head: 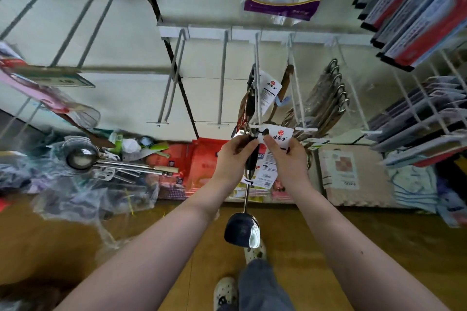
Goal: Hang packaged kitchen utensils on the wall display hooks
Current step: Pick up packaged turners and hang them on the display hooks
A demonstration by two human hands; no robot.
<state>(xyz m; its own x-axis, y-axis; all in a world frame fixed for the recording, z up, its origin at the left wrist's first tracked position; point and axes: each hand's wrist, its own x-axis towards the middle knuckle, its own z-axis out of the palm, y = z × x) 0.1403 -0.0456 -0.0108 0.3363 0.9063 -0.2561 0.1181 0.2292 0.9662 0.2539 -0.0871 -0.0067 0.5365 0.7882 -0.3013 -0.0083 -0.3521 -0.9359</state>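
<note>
I hold a steel spatula (243,231) with a black handle upright below a white wire hook (257,98). My left hand (233,158) grips the black handle near its top. My right hand (288,159) pinches the white card tag (280,137) tied to the handle, right at the hook's front tip. The shiny blade hangs down over the floor. Another tagged utensil (249,106) hangs further back on the same hook.
Empty wire hooks (174,78) stand to the left. Wooden-handled tools (328,98) hang on the hook to the right, flat packs (417,20) beyond. Steel ladles (83,158) and plastic bags pile on the floor at left. My shoes (226,293) are below.
</note>
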